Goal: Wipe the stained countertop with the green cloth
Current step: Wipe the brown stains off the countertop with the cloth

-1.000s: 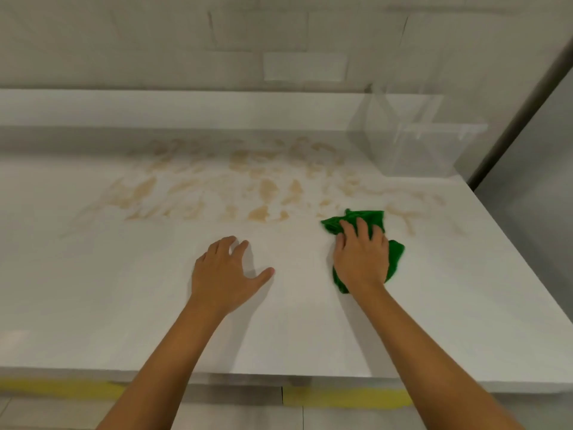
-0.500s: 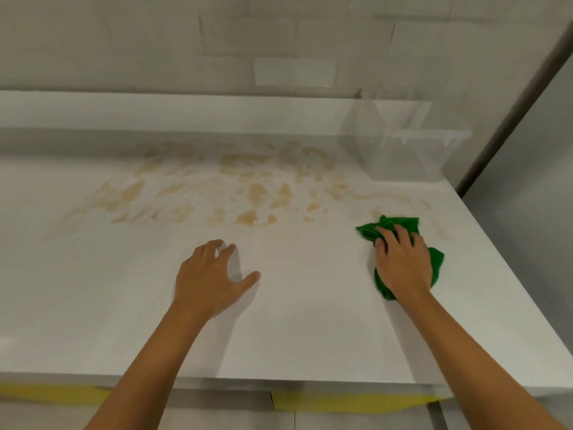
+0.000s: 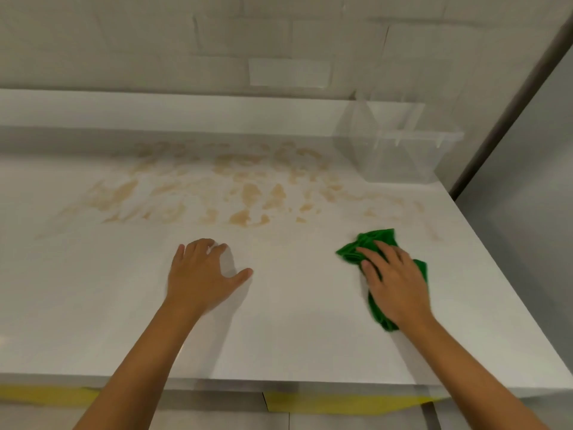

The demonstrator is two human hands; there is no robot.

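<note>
A white countertop (image 3: 279, 330) carries a wide band of light brown stains (image 3: 242, 193) across its far half. A crumpled green cloth (image 3: 376, 243) lies on the right side of the counter, just in front of the stains' right end. My right hand (image 3: 395, 283) presses flat on the cloth, fingers spread over it, covering its middle. My left hand (image 3: 203, 274) rests palm down on the bare counter to the left, fingers apart, holding nothing.
A clear plastic bin (image 3: 400, 144) stands at the back right corner against the tiled wall (image 3: 217, 48). The counter's right edge runs beside a grey panel (image 3: 527, 197). Yellow tape (image 3: 341, 403) runs under the front edge.
My right hand slid the green cloth rightward along the counter, then drew it slightly nearer and turned it. The stains near the right end look fainter. My left hand stayed planted.
</note>
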